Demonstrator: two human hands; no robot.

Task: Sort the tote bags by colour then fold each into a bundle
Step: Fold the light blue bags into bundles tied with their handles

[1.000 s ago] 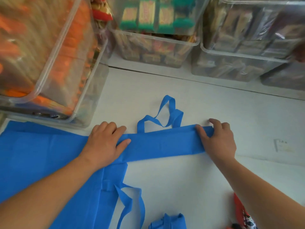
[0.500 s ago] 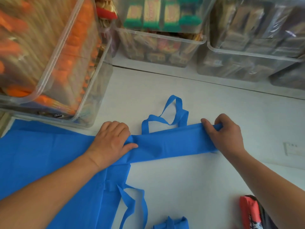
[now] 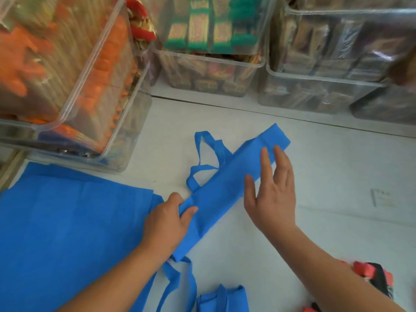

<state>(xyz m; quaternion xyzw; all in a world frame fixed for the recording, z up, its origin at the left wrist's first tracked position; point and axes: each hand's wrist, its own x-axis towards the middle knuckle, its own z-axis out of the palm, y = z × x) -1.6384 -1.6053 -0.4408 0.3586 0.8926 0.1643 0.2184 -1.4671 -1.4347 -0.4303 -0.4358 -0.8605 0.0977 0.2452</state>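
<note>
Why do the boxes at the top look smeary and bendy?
In the head view, the clear bins are smeared, probably motion blur, and the wide-angle lens tilts them; the folded blue bag and right hand look sharper; the light is soft, shadows faint.

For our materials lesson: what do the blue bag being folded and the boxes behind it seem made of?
Blue tote bag: likely non-woven synthetic fabric, matt; it holds crisp flat creases. Boxes: clear glossy hard plastic; contents show through, rims glint.
</note>
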